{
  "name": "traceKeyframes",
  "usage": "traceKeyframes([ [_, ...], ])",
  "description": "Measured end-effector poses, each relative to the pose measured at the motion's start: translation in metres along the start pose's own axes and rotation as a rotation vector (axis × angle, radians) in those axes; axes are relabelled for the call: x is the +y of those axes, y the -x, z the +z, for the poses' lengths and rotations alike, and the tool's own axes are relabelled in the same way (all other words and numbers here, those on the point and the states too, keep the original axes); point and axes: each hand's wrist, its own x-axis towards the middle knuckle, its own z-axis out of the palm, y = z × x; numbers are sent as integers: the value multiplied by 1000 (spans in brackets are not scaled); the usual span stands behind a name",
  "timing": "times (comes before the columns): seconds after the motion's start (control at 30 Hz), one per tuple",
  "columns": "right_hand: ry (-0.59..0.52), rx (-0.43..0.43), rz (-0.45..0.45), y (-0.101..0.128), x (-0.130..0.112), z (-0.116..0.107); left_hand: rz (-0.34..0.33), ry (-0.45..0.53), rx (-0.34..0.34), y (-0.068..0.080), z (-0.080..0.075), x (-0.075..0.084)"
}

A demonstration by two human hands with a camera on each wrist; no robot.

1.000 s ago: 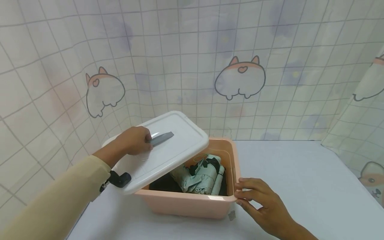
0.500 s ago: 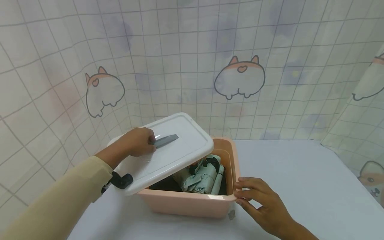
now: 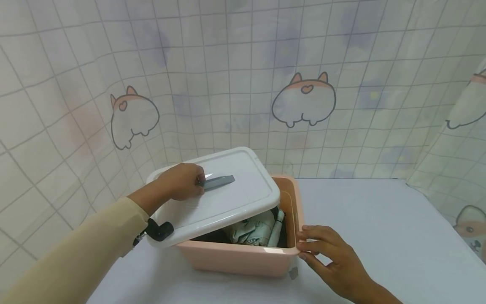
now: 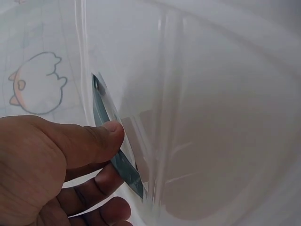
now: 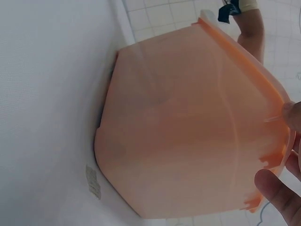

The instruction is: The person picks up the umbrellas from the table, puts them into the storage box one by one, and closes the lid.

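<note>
A white plastic lid (image 3: 235, 185) is tilted over a peach-coloured plastic bin (image 3: 235, 257). My left hand (image 3: 184, 181) pinches the grey handle strip (image 3: 219, 182) on top of the lid; in the left wrist view thumb and fingers close on the same grey strip (image 4: 127, 174). The bin's right end is uncovered, and pale green folded fabric (image 3: 258, 228) shows inside it beside a thin pale green roll (image 3: 276, 230). My right hand (image 3: 334, 257) touches the bin's right front corner with its fingertips, fingers spread and lightly bent. In the right wrist view the bin wall (image 5: 178, 127) fills the middle.
The bin stands on a white-covered table (image 3: 364, 219). A small grey patch (image 3: 293, 273) marks the cover by the bin's front right corner. Behind and to the left hangs a white grid-patterned curtain (image 3: 228, 84) with cartoon animals.
My left hand has carried the lid rightward and slightly down, so it covers more of the bin and hides more of the fabric. The right hand and the bin have stayed put.
</note>
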Motion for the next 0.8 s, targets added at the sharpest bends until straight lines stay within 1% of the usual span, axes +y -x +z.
traceKeyframes([
  [0.2,2,8,-25,0,1,0,6,9,-14,2,0,7],
  [0.4,-4,-15,-5,-1,-1,-2,7,0,-17,3,2,8],
  [0.63,0,-17,-12,0,1,-2,24,6,-24,4,2,12],
  [0.8,15,13,-41,-1,2,0,41,4,-31,2,5,12],
])
